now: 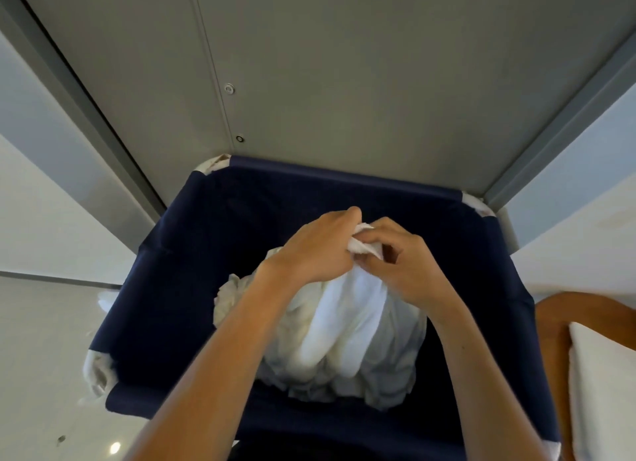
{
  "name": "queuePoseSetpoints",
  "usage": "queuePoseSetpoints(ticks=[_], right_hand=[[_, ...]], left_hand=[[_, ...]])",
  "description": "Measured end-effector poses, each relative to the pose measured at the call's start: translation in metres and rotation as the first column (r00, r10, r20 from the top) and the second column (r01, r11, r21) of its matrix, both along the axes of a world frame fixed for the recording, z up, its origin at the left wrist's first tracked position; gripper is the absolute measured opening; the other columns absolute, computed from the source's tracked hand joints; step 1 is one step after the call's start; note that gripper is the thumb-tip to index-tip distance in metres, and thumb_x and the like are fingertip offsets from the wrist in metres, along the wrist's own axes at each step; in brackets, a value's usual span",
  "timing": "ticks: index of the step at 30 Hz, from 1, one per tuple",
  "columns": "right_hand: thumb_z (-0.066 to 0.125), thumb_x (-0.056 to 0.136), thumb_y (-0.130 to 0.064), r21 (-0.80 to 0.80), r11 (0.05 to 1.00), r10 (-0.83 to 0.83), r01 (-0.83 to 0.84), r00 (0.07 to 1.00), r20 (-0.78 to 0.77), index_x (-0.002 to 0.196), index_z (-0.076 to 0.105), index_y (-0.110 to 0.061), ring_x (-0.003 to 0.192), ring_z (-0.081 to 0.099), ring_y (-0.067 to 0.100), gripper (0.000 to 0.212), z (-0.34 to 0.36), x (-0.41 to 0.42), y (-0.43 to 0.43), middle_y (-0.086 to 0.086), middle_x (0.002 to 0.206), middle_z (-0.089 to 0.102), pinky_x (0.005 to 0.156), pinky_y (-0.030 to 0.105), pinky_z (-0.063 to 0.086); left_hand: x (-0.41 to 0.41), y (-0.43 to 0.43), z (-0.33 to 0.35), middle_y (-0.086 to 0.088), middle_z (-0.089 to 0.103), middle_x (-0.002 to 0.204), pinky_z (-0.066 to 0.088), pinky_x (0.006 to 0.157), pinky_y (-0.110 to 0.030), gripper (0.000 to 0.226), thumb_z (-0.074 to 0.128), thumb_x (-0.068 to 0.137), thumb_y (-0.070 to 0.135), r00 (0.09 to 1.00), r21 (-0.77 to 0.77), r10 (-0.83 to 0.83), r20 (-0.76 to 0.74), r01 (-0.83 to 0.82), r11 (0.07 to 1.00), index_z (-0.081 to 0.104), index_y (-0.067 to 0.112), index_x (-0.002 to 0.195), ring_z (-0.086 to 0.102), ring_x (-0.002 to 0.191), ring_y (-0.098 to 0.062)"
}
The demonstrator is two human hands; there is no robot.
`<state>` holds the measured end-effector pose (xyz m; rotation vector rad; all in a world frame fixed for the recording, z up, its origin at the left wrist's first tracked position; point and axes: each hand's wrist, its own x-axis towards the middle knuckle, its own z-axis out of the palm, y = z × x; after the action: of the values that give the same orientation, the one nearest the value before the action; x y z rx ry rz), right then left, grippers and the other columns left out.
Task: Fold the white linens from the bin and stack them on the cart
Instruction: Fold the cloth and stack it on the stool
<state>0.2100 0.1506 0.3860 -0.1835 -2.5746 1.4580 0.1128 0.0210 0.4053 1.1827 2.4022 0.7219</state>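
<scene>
Left hand (309, 250), right hand (409, 266) atop linen (344, 340)

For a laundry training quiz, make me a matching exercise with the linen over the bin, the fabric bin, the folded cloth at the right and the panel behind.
Things:
1 white linen
2 fabric bin
3 folded cloth
4 metal panel

States:
A navy blue
B grey, behind the bin
C gripped by the left hand and right hand
D lying on a brown surface, far right

Pairs: 1-C, 2-A, 3-D, 4-B
</scene>
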Motion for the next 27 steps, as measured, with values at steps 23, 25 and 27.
queuePoseSetpoints(ticks=[23,25,27], right_hand=[[0.064,0.087,-0.014,0.163,0.986,-0.084,0.047,0.97,0.227,0.07,0.053,-0.015,0.059,0.046,0.003,0.02,-0.082,0.005,0.004,-0.01,0.066,0.049,0.054,0.014,0.036],[0.064,0.087,-0.01,0.135,0.991,-0.008,-0.012,0.989,0.147,0.075,0.056,-0.003,0.06,0.046,0.007,0.015,-0.065,0.0,0.002,-0.003,0.068,0.051,0.054,0.019,0.036],[0.065,0.086,-0.003,0.114,0.989,0.083,-0.093,0.993,0.085,0.082,0.062,0.0,0.064,0.051,0.002,0.007,-0.049,-0.008,-0.002,-0.008,0.072,0.054,0.057,0.014,0.036]], left_hand=[[-0.045,-0.05,-0.021,-0.001,0.05,0.107,0.043,0.086,-0.036,0.042,0.057,0.077,-0.003,0.897,-0.078,0.437,-0.072,-0.442,0.894,0.047,0.017,0.113,0.051,0.1,-0.022],[-0.033,-0.038,-0.023,0.003,0.048,0.122,0.04,0.099,-0.035,0.061,0.061,0.075,0.001,0.972,-0.049,0.233,0.042,-0.23,0.972,0.044,0.024,0.128,0.046,0.116,-0.016],[-0.016,-0.021,-0.026,0.008,0.048,0.126,0.043,0.095,-0.031,0.065,0.064,0.075,0.006,0.984,-0.062,0.002,0.179,0.009,0.998,0.042,0.028,0.132,0.047,0.115,-0.01]])
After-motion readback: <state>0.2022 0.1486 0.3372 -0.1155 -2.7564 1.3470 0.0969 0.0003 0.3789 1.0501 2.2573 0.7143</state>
